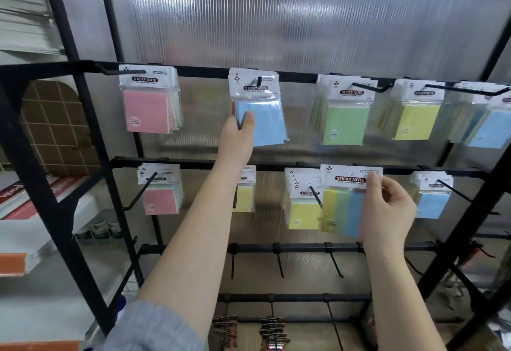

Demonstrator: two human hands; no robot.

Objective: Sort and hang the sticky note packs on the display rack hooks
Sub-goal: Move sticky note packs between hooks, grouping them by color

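My left hand (237,136) reaches up to the top rail and grips the lower left corner of a blue sticky note pack (269,121) that hangs on the second hook (259,81). In front of the middle rail, my right hand (387,206) holds a multicolour pack (344,211) with yellow, green and blue strips by its right side; that pack is off any hook. Pink (148,108), green (344,121), yellow (416,119) and blue (486,129) packs hang along the top rail. On the middle rail hang pink (161,198), yellow (302,213) and blue (431,202) packs.
The black rack frame (33,140) stands out at the left. A lower rail (301,247) carries several bare hooks. Small dark clips (272,328) hang near the bottom. Stacked boxes (25,212) lie at the left behind the frame.
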